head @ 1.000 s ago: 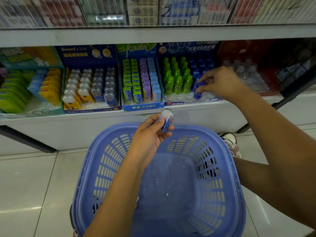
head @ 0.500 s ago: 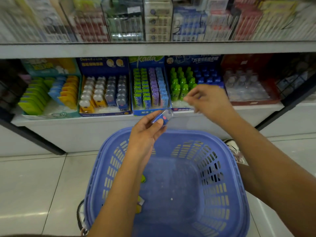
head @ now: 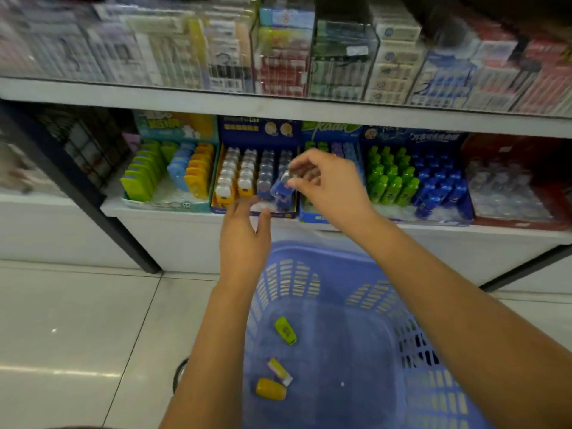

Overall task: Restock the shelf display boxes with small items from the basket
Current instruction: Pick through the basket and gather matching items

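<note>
The little blue item (head: 280,189) had gone from the left hand (head: 244,233) to the right hand (head: 323,184), whose grip pinched it over the blue display box (head: 247,131), while the left grip hung open and empty just below, above the basket (head: 433,397).

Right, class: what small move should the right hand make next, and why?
Probably seat the small blue clear-capped item pinched by the right hand upright into the dark blue cardboard display box: it tilts at the front of the matching blue row.
</note>
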The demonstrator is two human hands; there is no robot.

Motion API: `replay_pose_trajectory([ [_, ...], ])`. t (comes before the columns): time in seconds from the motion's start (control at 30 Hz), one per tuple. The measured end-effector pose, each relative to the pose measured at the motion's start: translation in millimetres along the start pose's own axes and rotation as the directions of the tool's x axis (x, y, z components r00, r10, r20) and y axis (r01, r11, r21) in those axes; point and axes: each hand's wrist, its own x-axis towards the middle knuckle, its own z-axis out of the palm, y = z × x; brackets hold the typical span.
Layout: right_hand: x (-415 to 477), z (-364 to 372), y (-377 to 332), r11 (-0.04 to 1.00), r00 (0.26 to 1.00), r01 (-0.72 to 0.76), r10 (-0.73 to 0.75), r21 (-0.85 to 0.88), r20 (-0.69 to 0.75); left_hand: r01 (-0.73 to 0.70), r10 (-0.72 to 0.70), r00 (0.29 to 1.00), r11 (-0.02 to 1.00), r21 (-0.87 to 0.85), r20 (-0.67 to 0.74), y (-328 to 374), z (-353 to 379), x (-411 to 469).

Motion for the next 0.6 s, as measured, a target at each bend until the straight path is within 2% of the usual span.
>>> replay_pose_trajectory([
  [0.07, 15, 15, -3, 0.994, 0.998, 0.059, -0.056, -0.093, 0.037, -0.064, 0.050, 0.995, 0.985, 0.161, 0.090, -14, -4, 6],
  [0.17, 29, 35, -2, 0.972, 0.990, 0.100, -0.075, -0.212, 0.121, -0.092, 0.045, 0.975, 0.972, 0.214, 0.217, -25, 0, 5],
  [0.3, 35, 47, 5, 0.934, 0.978, 0.135, -0.073, -0.330, 0.194, -0.065, 0.027, 0.976, 0.983, 0.170, 0.216, -34, 1, 4],
  [0.43, 38, 53, 2, 0.908, 0.973, 0.186, -0.116, -0.376, 0.200, -0.068, 0.032, 0.978, 0.983, 0.171, 0.207, -37, -1, 7],
  [0.6, 44, 53, -4, 0.860, 0.963, 0.219, -0.112, -0.461, 0.247, -0.069, 0.019, 0.966, 0.980, 0.185, 0.258, -36, -1, 5],
])
